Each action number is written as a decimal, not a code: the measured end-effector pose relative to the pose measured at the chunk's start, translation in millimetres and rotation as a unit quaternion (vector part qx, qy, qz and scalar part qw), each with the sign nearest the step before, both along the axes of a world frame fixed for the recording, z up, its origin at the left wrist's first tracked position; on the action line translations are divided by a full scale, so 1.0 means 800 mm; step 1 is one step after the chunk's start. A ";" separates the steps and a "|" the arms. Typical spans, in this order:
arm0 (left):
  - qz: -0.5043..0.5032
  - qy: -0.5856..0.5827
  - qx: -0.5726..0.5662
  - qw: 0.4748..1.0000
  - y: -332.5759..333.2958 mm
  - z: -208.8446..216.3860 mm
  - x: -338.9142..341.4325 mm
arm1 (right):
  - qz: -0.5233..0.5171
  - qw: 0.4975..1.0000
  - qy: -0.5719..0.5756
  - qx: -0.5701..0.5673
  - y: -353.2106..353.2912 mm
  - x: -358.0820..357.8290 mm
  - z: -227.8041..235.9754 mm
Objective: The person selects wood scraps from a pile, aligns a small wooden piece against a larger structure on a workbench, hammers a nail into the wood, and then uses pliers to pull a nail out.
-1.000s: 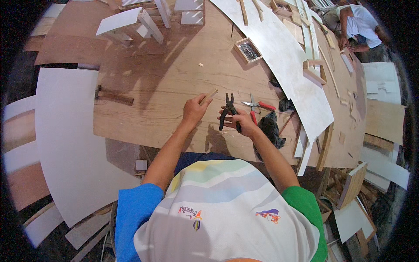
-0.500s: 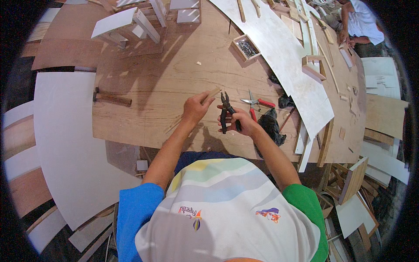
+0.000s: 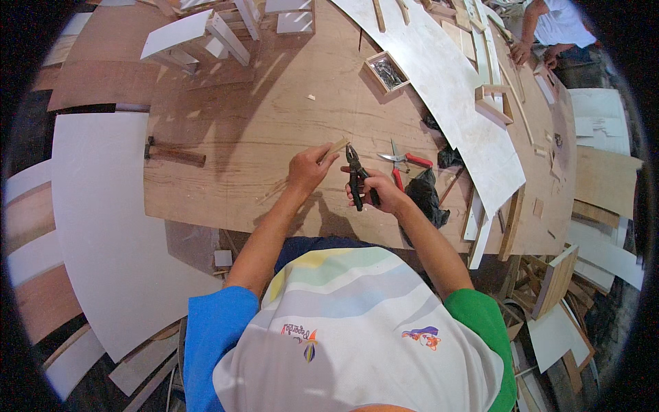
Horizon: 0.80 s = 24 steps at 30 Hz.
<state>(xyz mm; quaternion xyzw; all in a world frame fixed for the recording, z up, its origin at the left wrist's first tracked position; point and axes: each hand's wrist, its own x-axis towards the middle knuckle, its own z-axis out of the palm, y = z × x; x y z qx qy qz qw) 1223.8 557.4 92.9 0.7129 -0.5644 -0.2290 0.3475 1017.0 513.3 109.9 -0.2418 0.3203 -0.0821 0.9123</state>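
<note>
Near the worktop's [image 3: 233, 182] front edge, left hand [image 3: 308, 169] fingers grip a wooden strip [image 3: 338, 145] and right hand [image 3: 386, 192] fingers hold pliers [image 3: 353, 161] by its end, work seemingly not yet finished

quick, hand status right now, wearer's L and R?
Left hand: closed, holding a thin wooden strip.
Right hand: closed around black-handled pliers, their tips at the strip's far end.
</note>
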 end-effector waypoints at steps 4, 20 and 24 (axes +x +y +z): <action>-0.019 -0.024 0.025 0.999 0.000 -0.001 0.002 | -0.004 1.000 0.029 0.005 0.002 0.000 -0.002; -0.100 -0.184 0.183 0.960 -0.025 0.007 0.004 | -0.066 0.982 -0.042 0.170 0.014 0.022 -0.007; -0.100 -0.173 0.205 0.958 -0.026 0.005 0.004 | -0.034 0.992 0.119 -0.018 0.013 0.023 -0.024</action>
